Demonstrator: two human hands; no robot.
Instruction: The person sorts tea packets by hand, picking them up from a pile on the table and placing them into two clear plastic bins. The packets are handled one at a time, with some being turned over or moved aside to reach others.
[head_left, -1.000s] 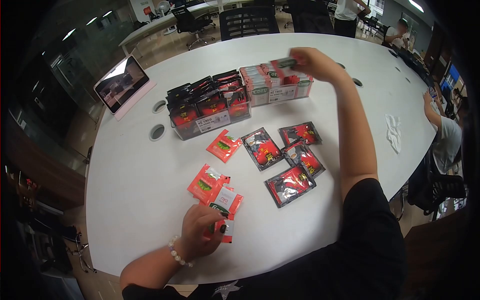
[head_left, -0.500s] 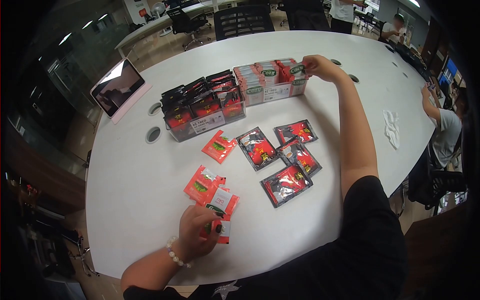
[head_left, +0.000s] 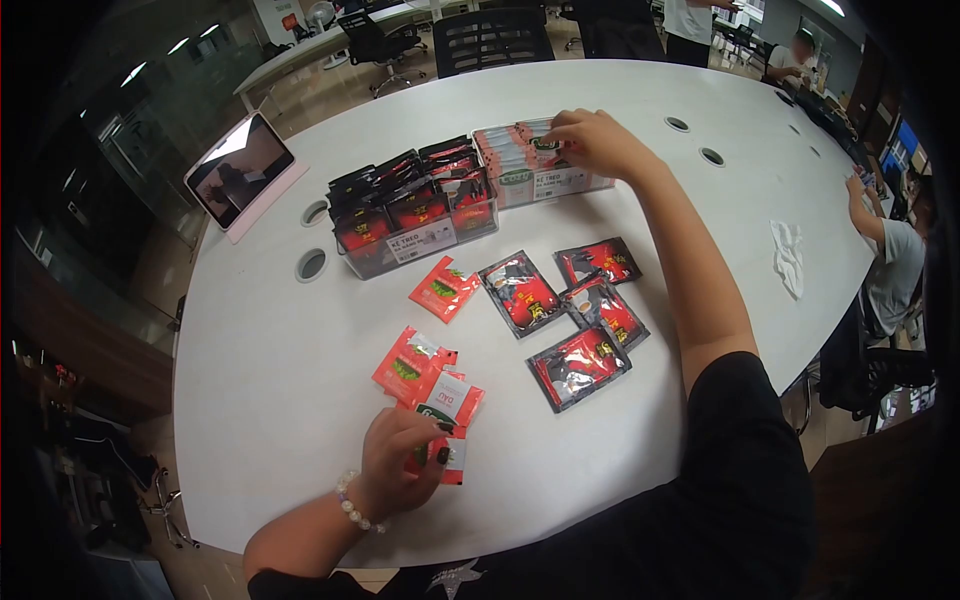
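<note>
My right hand is over the clear box of pink Cozy sachets, its fingers bent down among the packets; its fingertips are partly hidden. My left hand rests on the pile of red sachets near the table's front, thumb and fingers apart over the lowest packet. A single red sachet lies above that pile. Several black and red packets lie flat at the centre, some overlapping. Left of the Cozy box stands a second clear box, full of black and red packets.
A tablet in a pink cover stands at the table's left. A crumpled white tissue lies on the white table at the right. Cable holes dot the surface. A seated person is at the right edge; others are farther back.
My right hand has moved left, from the Cozy box's right end to over its middle. My left hand has hardly moved. The whole view has shifted slightly.
</note>
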